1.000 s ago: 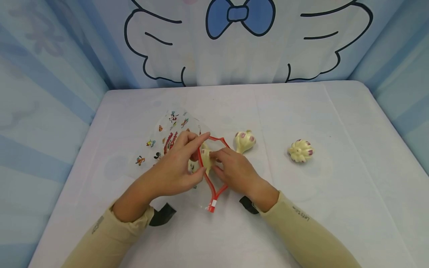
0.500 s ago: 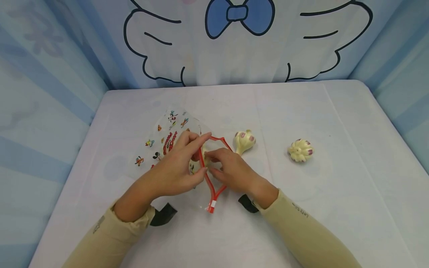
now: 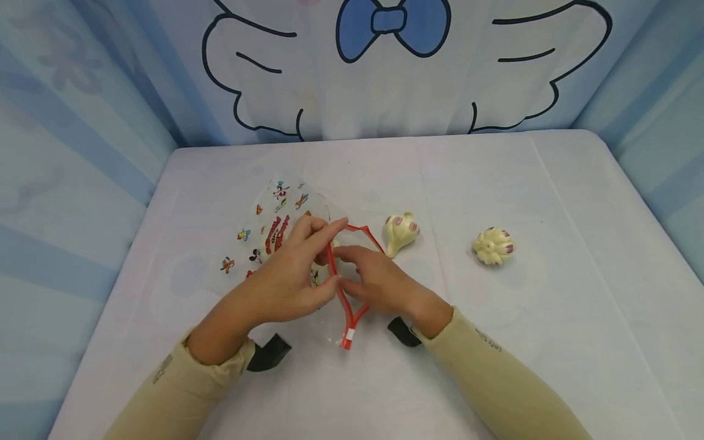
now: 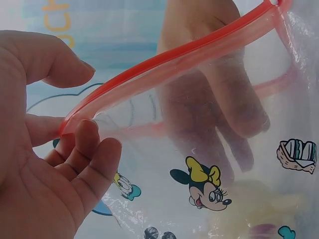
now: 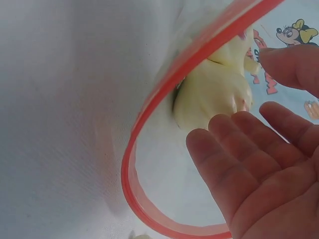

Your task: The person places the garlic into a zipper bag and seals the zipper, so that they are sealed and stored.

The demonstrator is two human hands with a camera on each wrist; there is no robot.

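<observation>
Head view high, looking down the table, both wrist views close — sharing the bag's red rim.

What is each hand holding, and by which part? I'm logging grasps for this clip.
The left hand pinches the clear cartoon-printed zip bag by its red zipper rim. The right hand holds nothing; its fingers reach straight into the bag's mouth.

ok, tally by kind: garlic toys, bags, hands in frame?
Garlic toys: 3, two loose on the table, a long-stemmed one and a round one, plus one inside the bag
Clear cartoon-print zip bags with red rim: 1
Hands: 2, left hand pinching the rim, right hand at the bag's mouth
Total: 6
</observation>
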